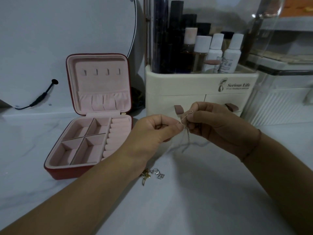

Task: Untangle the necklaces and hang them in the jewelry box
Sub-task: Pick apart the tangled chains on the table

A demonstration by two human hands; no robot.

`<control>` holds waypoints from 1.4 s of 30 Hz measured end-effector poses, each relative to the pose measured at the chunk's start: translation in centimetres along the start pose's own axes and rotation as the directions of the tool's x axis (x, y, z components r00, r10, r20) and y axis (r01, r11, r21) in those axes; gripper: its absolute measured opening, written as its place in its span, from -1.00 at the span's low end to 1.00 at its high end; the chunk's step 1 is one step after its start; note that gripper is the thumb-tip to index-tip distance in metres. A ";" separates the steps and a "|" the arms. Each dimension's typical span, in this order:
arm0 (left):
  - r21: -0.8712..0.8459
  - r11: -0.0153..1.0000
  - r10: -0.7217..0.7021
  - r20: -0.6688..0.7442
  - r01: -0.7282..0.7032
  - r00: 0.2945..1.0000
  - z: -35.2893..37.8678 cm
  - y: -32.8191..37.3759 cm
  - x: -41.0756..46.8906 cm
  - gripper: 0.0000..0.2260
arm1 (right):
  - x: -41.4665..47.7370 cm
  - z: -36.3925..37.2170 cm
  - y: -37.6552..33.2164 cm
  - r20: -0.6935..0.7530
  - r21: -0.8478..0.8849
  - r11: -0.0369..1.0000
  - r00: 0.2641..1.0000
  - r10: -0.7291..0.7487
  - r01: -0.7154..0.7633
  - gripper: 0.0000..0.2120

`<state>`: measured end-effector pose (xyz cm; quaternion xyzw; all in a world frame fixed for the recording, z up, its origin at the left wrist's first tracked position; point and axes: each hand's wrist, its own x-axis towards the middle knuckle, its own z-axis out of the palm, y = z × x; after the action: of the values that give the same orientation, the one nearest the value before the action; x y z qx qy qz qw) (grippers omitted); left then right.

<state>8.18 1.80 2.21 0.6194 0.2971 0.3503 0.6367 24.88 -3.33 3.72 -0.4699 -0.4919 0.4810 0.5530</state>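
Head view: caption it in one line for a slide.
The left hand and right hand pinch tangled necklace chains beside the open jewelry box, its lid hooks bare.

Table (pixel 194 200): box (pixel 67 173) at left, lid up; mirror (pixel 67 22) behind it; organizer (pixel 186 85) right of box, bottles (pixel 215 53) inside; necklaces (pixel 152 175) before box's right corner; chain (pixel 187 133) pinched between left hand (pixel 152 131) and right hand (pixel 218 124), before organizer.

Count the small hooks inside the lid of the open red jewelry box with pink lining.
4. The small pink hooks sit in one row across the upper pink-lined lid: far left, centre-left, centre-right, far right. All are empty; none seems hidden.
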 end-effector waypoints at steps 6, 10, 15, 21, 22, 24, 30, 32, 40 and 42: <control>-0.099 0.995 -0.032 -0.004 0.032 0.999 -0.3 -0.1 0.2 -0.95 | -0.1 0.2 -0.1 0.005 -0.005 0.999 0.999 0.032 -0.032 -0.92; -0.121 0.992 -0.043 0.015 0.044 0.999 -0.3 0.0 0.3 -0.92 | -0.2 0.2 -0.1 -0.002 -0.077 0.997 1.000 0.030 -0.030 -0.93; -0.111 0.993 -0.038 0.063 0.045 0.997 -0.1 0.2 0.0 -0.71 | -0.2 0.3 0.0 0.021 -0.117 0.992 0.999 0.046 -0.043 -0.88; 0.015 1.000 0.002 0.054 -0.003 0.999 -0.3 0.0 0.1 -0.80 | -0.2 0.2 -0.1 0.043 -0.149 0.988 0.999 0.032 -0.026 -0.92; 0.032 0.999 0.010 0.055 -0.012 0.998 -0.2 0.0 0.1 -0.79 | -0.2 0.2 0.0 0.046 -0.155 0.988 0.998 0.031 -0.024 -0.92; 0.049 0.999 0.015 0.054 -0.018 0.998 -0.1 -0.1 0.0 -0.80 | -0.2 0.2 -0.1 0.046 -0.160 0.987 0.998 0.032 -0.024 -0.91; 0.024 0.999 0.041 0.007 -0.041 0.999 -0.2 0.1 0.0 -0.93 | -0.2 0.1 -0.1 0.035 -0.182 0.982 0.998 0.058 -0.051 -0.84; 0.015 0.999 0.048 -0.005 -0.048 0.999 -0.1 0.1 0.1 -0.89 | -0.2 0.1 0.0 0.037 -0.192 0.979 0.996 0.077 -0.069 -0.81; -0.041 0.999 0.016 0.048 -0.014 0.999 0.1 0.4 0.0 -0.80 | -0.2 0.2 0.2 0.082 -0.105 0.993 0.995 0.064 -0.055 -0.92; -0.043 0.999 0.012 0.050 -0.010 0.999 0.0 0.3 0.0 -0.80 | -0.1 0.2 0.2 0.074 -0.096 0.994 0.995 0.060 -0.053 -0.93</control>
<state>8.16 1.75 2.54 0.6159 0.2702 0.3444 0.6550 24.65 -3.42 3.51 -0.4904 -0.5213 0.4905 0.4972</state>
